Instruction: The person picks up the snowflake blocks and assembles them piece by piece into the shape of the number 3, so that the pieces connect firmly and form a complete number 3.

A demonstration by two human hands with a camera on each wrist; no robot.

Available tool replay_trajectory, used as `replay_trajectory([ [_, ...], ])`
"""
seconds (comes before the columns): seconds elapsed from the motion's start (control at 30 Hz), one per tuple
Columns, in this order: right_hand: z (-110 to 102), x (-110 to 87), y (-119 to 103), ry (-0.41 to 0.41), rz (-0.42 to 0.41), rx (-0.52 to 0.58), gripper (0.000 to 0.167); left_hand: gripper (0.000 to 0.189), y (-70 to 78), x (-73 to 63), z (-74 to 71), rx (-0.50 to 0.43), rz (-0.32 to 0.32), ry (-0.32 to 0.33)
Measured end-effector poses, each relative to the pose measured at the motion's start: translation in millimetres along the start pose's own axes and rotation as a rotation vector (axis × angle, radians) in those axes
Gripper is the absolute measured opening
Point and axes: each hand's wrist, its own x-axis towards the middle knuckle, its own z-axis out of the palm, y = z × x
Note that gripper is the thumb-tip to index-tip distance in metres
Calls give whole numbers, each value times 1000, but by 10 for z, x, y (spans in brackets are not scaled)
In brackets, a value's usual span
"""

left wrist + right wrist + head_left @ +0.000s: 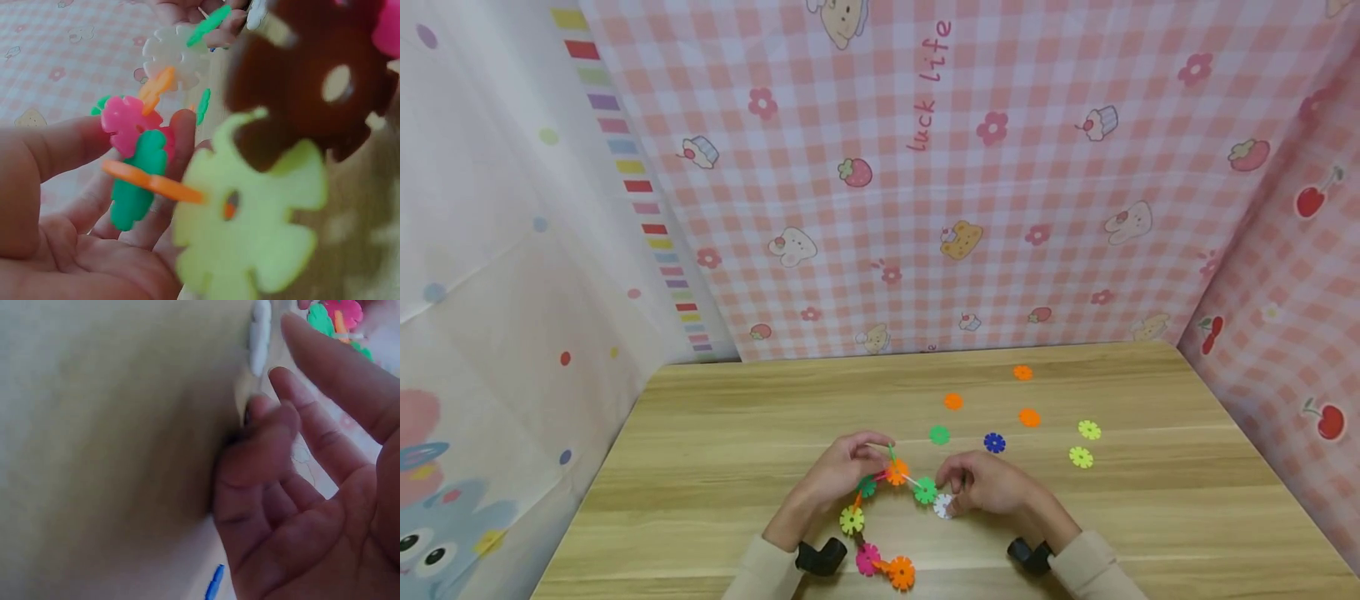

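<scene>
A chain of slotted plastic flower discs curves over the table in the head view; near its middle is an orange disc (897,472). My left hand (850,467) holds the chain, its thumb and a finger pinching a pink disc (128,122). In the left wrist view a green disc (147,169), a yellow-green disc (250,219) and a brown disc (312,81) follow toward the camera. My right hand (988,483) is beside a white disc (943,506), next to a green disc (925,490). Its thumb and forefinger stand apart near the white disc's edge, other fingers curled.
Loose discs lie beyond the hands: a green disc (939,435), a blue disc (995,442), two yellow discs (1081,457) and three orange discs (1029,417). The chain's near end is an orange disc (901,573). A checked cloth (887,217) hangs behind the wooden table (737,408).
</scene>
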Motion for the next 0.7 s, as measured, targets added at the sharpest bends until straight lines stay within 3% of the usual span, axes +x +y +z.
replay_trajectory([
  [0.37, 62, 5, 0, 29, -33, -147, 28, 45, 12, 0, 12, -41, -21, 5],
  [0.5, 70, 0, -13, 51, -12, -162, 28, 46, 36, -4, 27, -47, -12, 0],
  [0.7, 57, 30, -29, 110, 7, -124, 24, 44, 51, -10, 40, -53, -15, 46],
])
